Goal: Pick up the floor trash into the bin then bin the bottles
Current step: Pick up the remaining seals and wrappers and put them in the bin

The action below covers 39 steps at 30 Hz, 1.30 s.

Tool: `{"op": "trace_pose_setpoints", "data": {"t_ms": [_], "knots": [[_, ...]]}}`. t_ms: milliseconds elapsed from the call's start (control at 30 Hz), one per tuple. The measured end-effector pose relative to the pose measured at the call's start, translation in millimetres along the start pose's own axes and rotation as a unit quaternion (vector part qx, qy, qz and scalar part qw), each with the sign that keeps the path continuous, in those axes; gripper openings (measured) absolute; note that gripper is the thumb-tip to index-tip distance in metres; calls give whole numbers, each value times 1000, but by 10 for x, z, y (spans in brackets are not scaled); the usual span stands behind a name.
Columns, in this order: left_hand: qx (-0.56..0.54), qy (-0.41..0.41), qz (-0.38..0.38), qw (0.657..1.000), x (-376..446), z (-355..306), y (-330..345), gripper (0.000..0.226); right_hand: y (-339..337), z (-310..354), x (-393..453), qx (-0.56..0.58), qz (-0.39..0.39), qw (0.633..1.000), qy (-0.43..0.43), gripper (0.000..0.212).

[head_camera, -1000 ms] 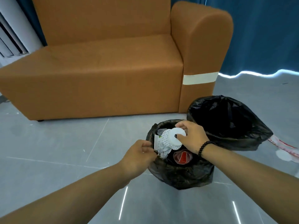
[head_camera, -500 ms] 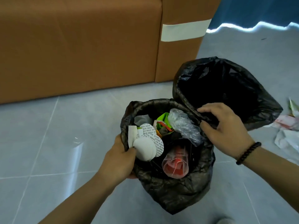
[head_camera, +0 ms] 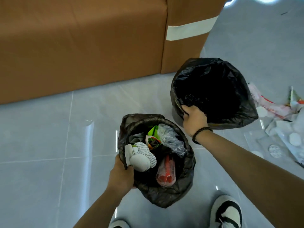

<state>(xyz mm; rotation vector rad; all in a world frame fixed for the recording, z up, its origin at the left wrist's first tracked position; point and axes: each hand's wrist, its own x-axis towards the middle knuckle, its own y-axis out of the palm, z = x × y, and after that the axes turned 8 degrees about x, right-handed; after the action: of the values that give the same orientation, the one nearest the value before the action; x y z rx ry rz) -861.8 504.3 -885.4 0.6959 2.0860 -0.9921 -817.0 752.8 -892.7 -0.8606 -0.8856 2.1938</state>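
Left hand point(head_camera: 120, 176) with fingers clenched round the rim of a small black-lined bin point(head_camera: 166, 193) full of wrappers, right hand point(head_camera: 194, 120) gripping the empty larger black-lined bin point(head_camera: 233, 116) (bins just apart), scattered paper trash point(head_camera: 279, 127) on the grey tiled floor point(head_camera: 41, 145).

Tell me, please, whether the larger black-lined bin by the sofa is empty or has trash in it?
Cannot tell for certain: the larger bin stands open, but its inside is dark and no trash shows there. The right hand grips its near rim.

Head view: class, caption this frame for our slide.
Left hand grips the full bin; right hand grips the empty bin.
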Motion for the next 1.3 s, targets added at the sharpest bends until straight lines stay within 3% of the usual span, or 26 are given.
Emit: {"op": "trace_pose_setpoints", "data": {"t_ms": [200, 333, 433, 600, 733, 900, 1133, 1300], "knots": [[48, -42, -11, 998, -427, 88, -195, 39, -33, 368, 144, -38, 66, 997, 35, 51], [79, -47, -6, 996, -749, -172, -145, 37, -385, 410, -177, -34, 68, 997, 17, 67], [99, -36, 10, 994, -970, -508, -7, 40, -781, 307, -445, -33, 109, 993, 24, 63], [134, -15, 41, 990, -1334, -1156, 308, 45, -1520, -82, -647, 40, 217, 968, 120, 55], [171, 32, 59, 983, -1529, -1660, 570, 45, -2155, -457, -614, 96, 204, 952, 208, 50], [235, 62, 85, 966, -1860, -2185, 930, 38, -2903, -902, -800, 84, 252, 944, 197, 38], [222, 54, 83, 970, -2210, -2676, 1550, 41, -3505, -1372, -1134, 165, 152, 941, 253, 30], [232, 57, 51, 970, -2369, -2823, 2012, 60, -3580, -1460, -1440, 271, 42, 903, 332, 25]]}}
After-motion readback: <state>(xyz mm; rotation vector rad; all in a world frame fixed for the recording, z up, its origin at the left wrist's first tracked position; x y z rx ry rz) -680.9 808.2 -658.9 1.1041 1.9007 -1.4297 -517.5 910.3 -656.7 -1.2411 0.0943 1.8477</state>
